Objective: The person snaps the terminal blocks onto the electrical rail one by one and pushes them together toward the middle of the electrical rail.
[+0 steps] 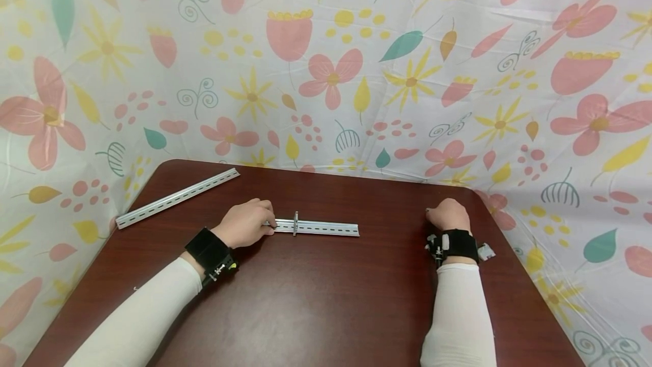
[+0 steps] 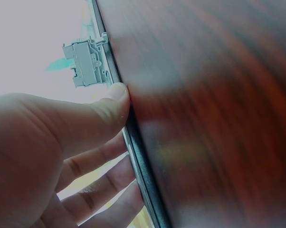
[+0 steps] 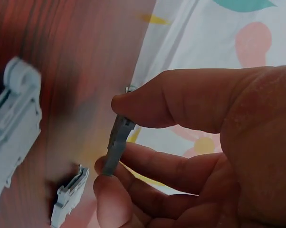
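My left hand (image 1: pixel 247 222) pinches the left end of a slotted metal DIN rail (image 1: pixel 328 229), thumb along one edge and fingers on the other side. On that rail, just right of the fingertips, stands a thin grey terminal block (image 2: pixel 88 63), seen edge-on in the head view. Over the table's right side is my right hand (image 1: pixel 449 215); in the right wrist view its thumb and fingers pinch another grey terminal block (image 3: pixel 117 142). Two more terminal blocks show there: a large near one (image 3: pixel 14 128), cut off by the frame, and a smaller one (image 3: pixel 69 197).
A second, longer DIN rail (image 1: pixel 178 198) lies slanted at the table's back left corner. Beside my right wrist is a small pale item (image 1: pixel 486 252), partly hidden. Flowered cloth (image 1: pixel 331 72) hangs behind and beside the dark brown table (image 1: pixel 316 299).
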`<move>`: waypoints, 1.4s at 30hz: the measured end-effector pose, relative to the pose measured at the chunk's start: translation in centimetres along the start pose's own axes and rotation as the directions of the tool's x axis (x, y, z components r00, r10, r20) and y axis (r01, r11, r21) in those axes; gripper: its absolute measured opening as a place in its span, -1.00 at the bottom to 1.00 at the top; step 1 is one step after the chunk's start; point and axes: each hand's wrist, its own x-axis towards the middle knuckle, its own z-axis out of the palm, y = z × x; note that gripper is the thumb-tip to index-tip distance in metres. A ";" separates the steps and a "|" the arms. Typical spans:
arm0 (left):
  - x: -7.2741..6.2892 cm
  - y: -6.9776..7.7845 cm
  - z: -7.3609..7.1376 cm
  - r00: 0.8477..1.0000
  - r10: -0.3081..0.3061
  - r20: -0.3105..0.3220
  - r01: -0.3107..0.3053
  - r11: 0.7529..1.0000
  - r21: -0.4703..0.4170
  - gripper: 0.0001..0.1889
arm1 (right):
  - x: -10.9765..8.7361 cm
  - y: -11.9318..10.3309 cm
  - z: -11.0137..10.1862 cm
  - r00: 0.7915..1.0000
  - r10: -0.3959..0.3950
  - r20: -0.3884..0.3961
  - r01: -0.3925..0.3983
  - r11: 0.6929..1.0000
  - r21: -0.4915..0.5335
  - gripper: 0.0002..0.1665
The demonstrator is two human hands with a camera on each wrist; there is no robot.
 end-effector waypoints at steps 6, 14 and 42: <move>0.0 0.0 0.0 1.000 0.003 -0.001 -0.003 1.000 0.000 -0.92 | 0.1 -0.6 0.2 1.000 -0.018 -0.025 0.019 0.999 0.034 -0.41; 0.0 0.0 0.0 1.000 0.002 0.002 -0.002 1.000 -0.003 -0.93 | 0.1 -2.3 0.8 0.988 -0.092 -0.127 0.104 0.990 0.092 -0.60; 0.1 -0.5 -0.1 0.999 -0.014 0.044 0.017 0.998 -0.060 -0.95 | -0.6 -10.3 4.2 0.882 -0.382 -0.278 0.438 0.880 0.181 -0.56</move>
